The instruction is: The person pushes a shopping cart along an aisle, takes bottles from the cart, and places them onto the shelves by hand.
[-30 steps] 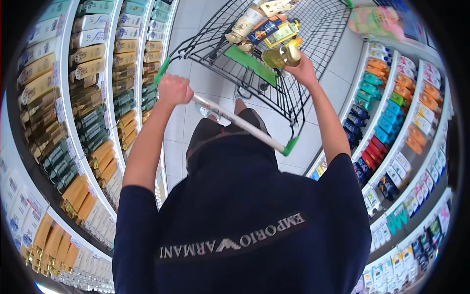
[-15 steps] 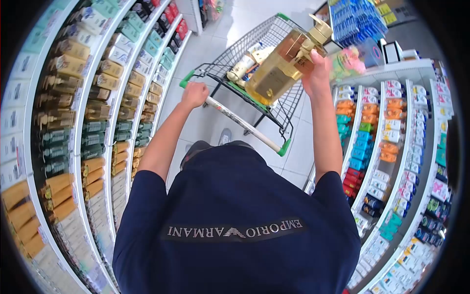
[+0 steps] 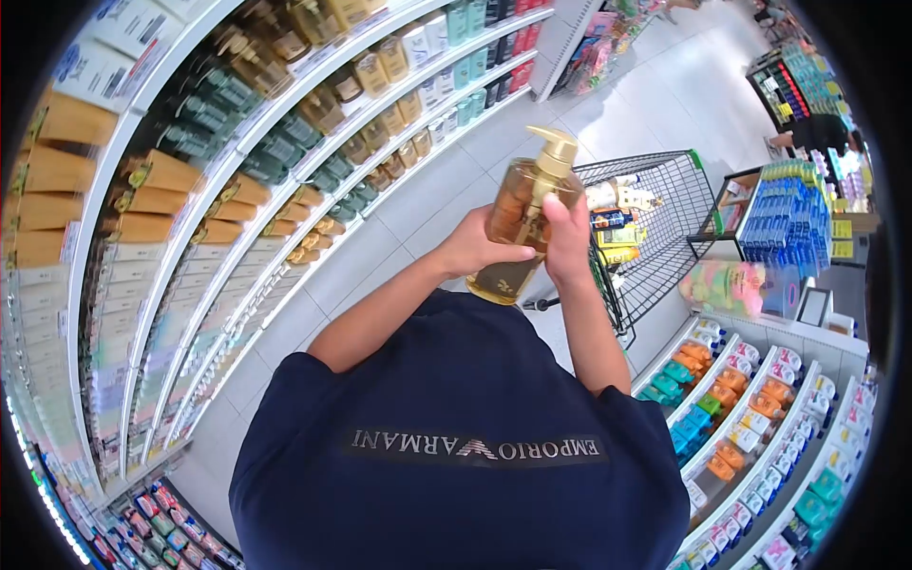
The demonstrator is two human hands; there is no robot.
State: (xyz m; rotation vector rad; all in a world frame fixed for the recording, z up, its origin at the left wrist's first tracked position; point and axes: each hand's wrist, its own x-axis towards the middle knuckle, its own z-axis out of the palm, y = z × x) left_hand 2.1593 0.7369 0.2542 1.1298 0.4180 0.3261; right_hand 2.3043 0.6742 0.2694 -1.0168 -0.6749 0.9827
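A clear amber pump bottle [image 3: 518, 223] with a gold pump head is held up in front of the chest, tilted slightly. My left hand [image 3: 475, 245] grips its left side, the thumb lying across the front. On the other side, my right hand [image 3: 567, 237] has its fingers wrapped round the bottle. Behind and to the right stands the wire shopping cart [image 3: 670, 218], holding a white-and-gold bottle [image 3: 600, 196], a yellow pack [image 3: 619, 237] and other packs. Neither hand touches the cart.
Shelves [image 3: 237, 157] full of bottles and tubes curve along the left. More product shelves [image 3: 722, 408] rise at the lower right. A display of blue packs [image 3: 787, 218] stands beyond the cart, and a person in dark clothing [image 3: 822, 133] is at the far right.
My left hand has let go of the cart handle and taken hold of the bottle, which my right hand lifted out of the cart. The view has turned, with the cart now farther right.
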